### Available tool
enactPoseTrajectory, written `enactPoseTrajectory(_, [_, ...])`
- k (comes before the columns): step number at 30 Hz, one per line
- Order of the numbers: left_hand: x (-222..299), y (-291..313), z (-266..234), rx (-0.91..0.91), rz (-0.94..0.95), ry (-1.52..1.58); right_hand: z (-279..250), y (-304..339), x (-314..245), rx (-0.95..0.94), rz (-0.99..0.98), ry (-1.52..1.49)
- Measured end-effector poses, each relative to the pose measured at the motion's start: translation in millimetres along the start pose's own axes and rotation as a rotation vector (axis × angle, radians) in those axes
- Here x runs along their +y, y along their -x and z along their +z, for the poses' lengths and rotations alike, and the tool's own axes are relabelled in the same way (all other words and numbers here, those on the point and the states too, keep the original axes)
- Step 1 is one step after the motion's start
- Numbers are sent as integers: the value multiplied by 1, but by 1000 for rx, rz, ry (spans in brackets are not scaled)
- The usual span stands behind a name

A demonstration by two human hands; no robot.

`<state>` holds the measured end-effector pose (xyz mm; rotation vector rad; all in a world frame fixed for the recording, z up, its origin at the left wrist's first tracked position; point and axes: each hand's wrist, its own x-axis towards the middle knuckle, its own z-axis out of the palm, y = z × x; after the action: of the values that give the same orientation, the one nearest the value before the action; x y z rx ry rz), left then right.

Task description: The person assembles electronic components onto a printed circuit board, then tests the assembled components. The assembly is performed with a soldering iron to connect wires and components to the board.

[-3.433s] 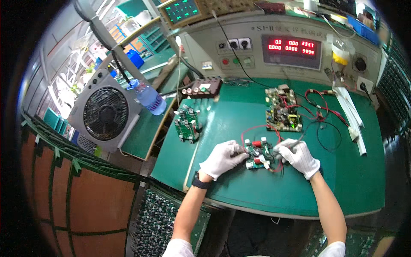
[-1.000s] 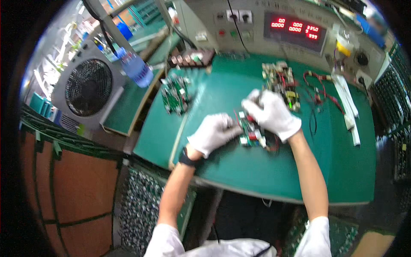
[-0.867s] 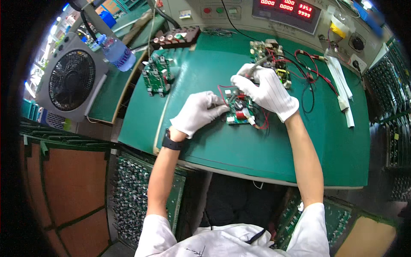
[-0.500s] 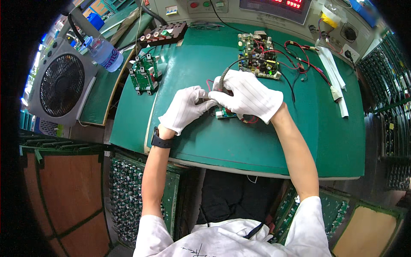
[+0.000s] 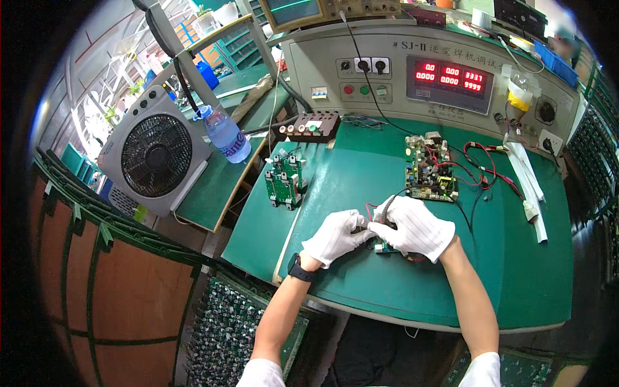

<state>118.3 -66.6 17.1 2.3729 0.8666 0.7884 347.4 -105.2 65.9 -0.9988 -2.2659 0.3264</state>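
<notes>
Circuit board (image 5: 383,248) under palm-down right hand (image 5: 416,231), pinching grey cable (image 5: 387,209); left hand (image 5: 333,240) curled alongside, grip unclear.

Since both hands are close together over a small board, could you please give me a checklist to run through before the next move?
1. Left hand and right hand gloved: ok, both in white.
2. Small circuit board in clear view: not ok, the hands cover most of it.
3. Where the grey ribbed cable at the right hand ends: cannot tell, hidden from view.
4. Larger circuit board away from both hands: ok, it lies farther back.
5. Bottle capped: ok, its blue cap is on.
</notes>
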Motion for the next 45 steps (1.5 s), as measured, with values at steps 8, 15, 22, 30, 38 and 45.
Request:
enactPoseTrajectory(8, [-2, -8, -1, -11, -13, 25, 5, 1, 15, 33, -117, 107])
enactPoseTrajectory(15, [-3, -7, 1, 10, 18, -8, 7, 3, 17, 67, -179, 156])
enactPoseTrajectory(22, [-1, -6, 1, 9, 6, 0, 5, 3, 15, 56, -170, 140])
enactPoseTrajectory(30, [2, -7, -1, 11, 12, -6, -2, 0, 8, 24, -94, 77])
enactPoseTrajectory(38, [-3, -6, 2, 16, 30, 10, 2, 2, 11, 10, -50, 89])
enactPoseTrajectory(45, [0, -7, 2, 16, 26, 5, 1, 2, 12, 56, -96, 81])
